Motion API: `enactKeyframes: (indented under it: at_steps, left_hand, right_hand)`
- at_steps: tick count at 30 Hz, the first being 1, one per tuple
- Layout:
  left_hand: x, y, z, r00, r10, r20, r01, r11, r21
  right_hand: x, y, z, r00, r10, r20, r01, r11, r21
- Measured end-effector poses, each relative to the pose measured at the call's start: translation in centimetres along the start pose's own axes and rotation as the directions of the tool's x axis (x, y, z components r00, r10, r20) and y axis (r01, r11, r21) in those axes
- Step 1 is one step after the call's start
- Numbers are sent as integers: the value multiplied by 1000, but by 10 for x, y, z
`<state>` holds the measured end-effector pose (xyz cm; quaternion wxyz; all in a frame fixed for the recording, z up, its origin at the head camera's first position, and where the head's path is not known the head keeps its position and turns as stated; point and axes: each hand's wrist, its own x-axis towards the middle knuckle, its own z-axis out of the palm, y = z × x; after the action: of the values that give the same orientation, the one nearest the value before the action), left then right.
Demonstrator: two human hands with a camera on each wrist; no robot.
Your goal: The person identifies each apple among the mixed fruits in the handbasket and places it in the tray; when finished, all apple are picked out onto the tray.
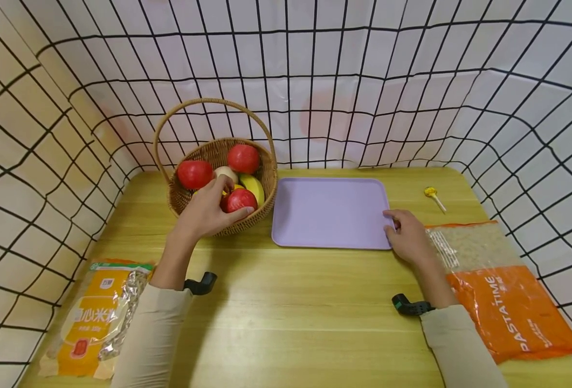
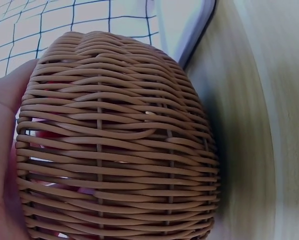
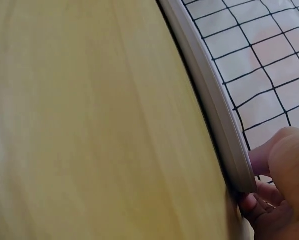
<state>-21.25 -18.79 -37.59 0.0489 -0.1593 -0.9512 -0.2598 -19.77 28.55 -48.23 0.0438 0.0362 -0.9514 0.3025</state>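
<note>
My left hand (image 1: 210,207) reaches into a wicker basket (image 1: 173,202) and grips a round red fruit (image 1: 241,200), thumb along its front side and fingers behind it. Two more red fruits (image 1: 195,174), a banana (image 1: 254,189) and a pale round item (image 1: 226,173) lie in the basket, partly covered by the hand. In the left wrist view, the woven wall (image 2: 119,135) hides most of the contents. With thumb and fingers, my right hand (image 1: 407,235) pinches the right rim of a lilac tray (image 1: 331,213), near its front corner.
An orange pasta bag (image 1: 514,307) lies right of my right forearm, with a yellow lollipop (image 1: 431,192) behind it. Left of my left forearm is a yellow food bag (image 1: 94,318). A black wire grid (image 1: 315,86) encloses the wooden table (image 1: 295,312) at the back and sides.
</note>
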Motion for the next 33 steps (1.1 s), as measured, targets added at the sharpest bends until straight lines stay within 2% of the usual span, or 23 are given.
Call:
enactKeyframes:
  at_steps: [6,12,17,21,25,33]
  left_hand:
    - [-1,-1,1,1000,-18,-18,17,999,-38]
    - [-2,-3,2,995,-47,-90,38,995,-91]
    - [-2,-3,3,985,-13,-174,-3,996,-94]
    - [0,-2,5,970,39,-242,-63,994,-93]
    - [0,1,7,954,75,-290,-116,985,-129]
    - [0,16,12,933,45,-356,-122,973,-197]
  right_hand:
    - [1,4,7,995,-33,-90,38,998,54]
    - [1,9,15,985,-35,-171,52,994,96]
    - [2,9,19,974,-35,-224,61,992,112]
    - [2,9,20,969,-34,-245,63,992,109]
    - [2,10,20,969,-31,-244,62,991,119]
    - [1,12,22,971,-31,-238,62,991,122]
